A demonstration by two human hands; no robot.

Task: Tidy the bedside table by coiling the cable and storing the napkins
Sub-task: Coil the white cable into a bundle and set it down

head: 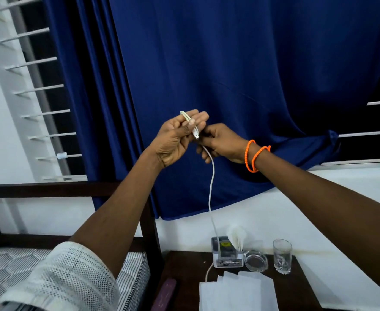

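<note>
Head view. Both hands are raised before a blue curtain (251,75). The white cable (211,189) is looped over the left hand (175,140), its connector end pinned by the thumb against the fingers (199,118), which lie pressed together. The right hand (220,142) pinches the cable just below. The cable hangs down to the dark worktop (184,265). Napkins (238,292) lie flat there, near a small organiser box (228,254), an ashtray (256,260) and a glass (282,255).
</note>
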